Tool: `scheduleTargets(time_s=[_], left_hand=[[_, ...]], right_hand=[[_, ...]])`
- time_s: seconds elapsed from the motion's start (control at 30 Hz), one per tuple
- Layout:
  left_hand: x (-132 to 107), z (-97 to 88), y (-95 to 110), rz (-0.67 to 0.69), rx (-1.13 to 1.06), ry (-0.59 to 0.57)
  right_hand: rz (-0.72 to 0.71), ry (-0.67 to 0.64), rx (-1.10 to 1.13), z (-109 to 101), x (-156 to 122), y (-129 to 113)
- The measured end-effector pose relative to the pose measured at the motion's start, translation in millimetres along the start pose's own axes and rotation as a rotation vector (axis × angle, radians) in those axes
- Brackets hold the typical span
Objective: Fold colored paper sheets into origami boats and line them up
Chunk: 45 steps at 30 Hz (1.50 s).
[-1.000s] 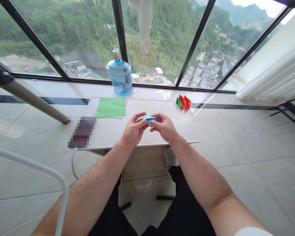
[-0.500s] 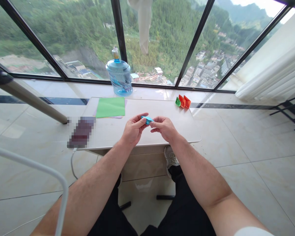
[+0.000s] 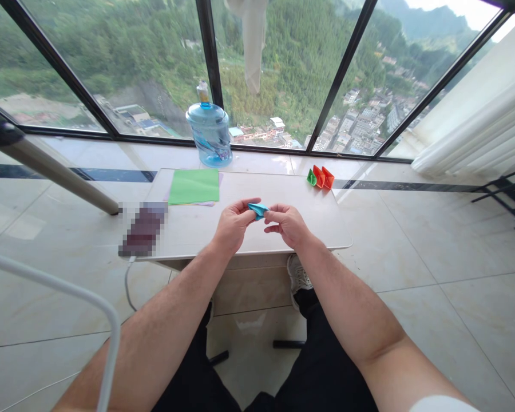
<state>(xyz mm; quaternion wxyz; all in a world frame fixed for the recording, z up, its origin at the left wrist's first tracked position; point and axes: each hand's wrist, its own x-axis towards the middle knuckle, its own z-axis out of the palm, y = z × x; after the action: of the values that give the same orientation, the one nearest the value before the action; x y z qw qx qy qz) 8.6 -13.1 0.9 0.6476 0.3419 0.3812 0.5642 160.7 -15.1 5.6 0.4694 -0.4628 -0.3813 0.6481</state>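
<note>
Between my two hands, above the near half of the white table (image 3: 197,229), is a small blue folded paper piece (image 3: 258,210). My left hand (image 3: 234,224) pinches its left end between thumb and fingers. At its right end my right hand (image 3: 286,223) grips it with thumb and forefinger, the other fingers curled below. The paper has pointed ends and a crease along its middle; my fingertips hide part of it. Near the table's far right corner stand a small green folded paper piece (image 3: 311,178) and two orange folded paper pieces (image 3: 323,178), side by side.
A stack of paper with a green sheet (image 3: 194,187) on top lies at the table's far left. In front of it is a blurred-out phone-like object (image 3: 144,230) with a cable. Behind stands a blue water jug (image 3: 210,134) by the window. A white tube (image 3: 68,286) curves at left.
The blue paper has turned slightly in my fingers and shows more of its folded face. Both hands keep their grip in almost the same place.
</note>
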Motion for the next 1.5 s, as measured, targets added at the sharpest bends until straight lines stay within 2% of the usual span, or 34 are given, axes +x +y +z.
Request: scheduleTargets(time_s=[0.23, 0.4, 0.6, 0.73, 0.9, 1.0, 1.2, 1.33, 1.5], left_hand=[[-1, 2.8, -4, 0.03, 0.034, 0.077], [-1, 1.3, 0, -0.023, -0.119, 0.06], [3, -4.7, 3, -0.046, -0.163, -0.005], [4, -9.0, 7, -0.051, -0.071, -0.065], [3, -15.5, 15, -0.045, 0.094, -0.205], [3, -18.0, 19, -0.056, 0.103, -0.237], [0, -17.3, 24, -0.183, 0.032, -0.288], [-1, -17.6, 22, -0.273, 0.085, -0.325], [-2, -20.0, 21, -0.262, 0.134, -0.354]], right_hand=[[-0.033, 0.025, -0.022, 6, 0, 7], [-0.045, 0.028, 0.001, 7, 0, 7], [-0.094, -0.008, -0.037, 7, 1, 6], [-0.07, -0.157, 0.039, 2, 0, 1], [-0.034, -0.204, 0.006, -2, -2, -4], [0.007, -0.263, 0.007, 0, -4, -3], [-0.015, -0.302, 0.097, 1, -7, -6], [-0.014, -0.285, 0.074, -3, -6, -7], [0.001, -0.347, -0.031, -10, -2, -4]])
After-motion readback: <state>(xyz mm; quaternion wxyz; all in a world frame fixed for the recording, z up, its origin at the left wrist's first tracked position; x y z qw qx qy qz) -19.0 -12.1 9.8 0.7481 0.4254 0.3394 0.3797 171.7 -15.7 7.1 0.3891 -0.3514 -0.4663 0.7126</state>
